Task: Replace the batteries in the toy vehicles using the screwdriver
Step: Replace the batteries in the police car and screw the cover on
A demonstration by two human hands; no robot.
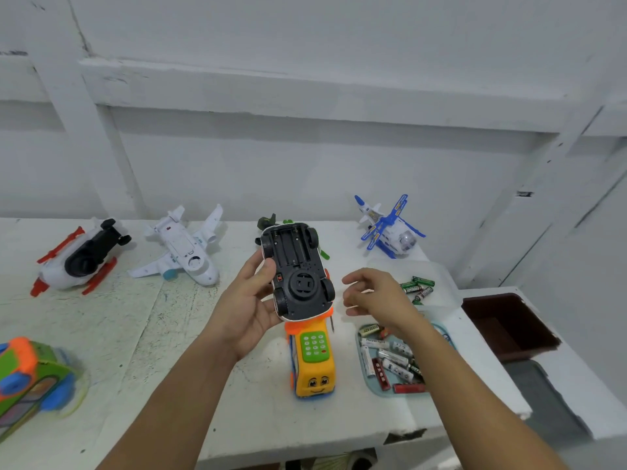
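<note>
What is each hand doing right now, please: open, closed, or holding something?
Left hand: holds the upturned toy car.
Right hand: open, fingers loosely curled, holding nothing.

Bright, even, cool light, seemingly from overhead; soft faint shadows lie on the table (118, 334). Wide-angle distortion bends the wall beam (305, 93) toward the frame edges. The green toy (30, 378) at lower left is blurred
</note>
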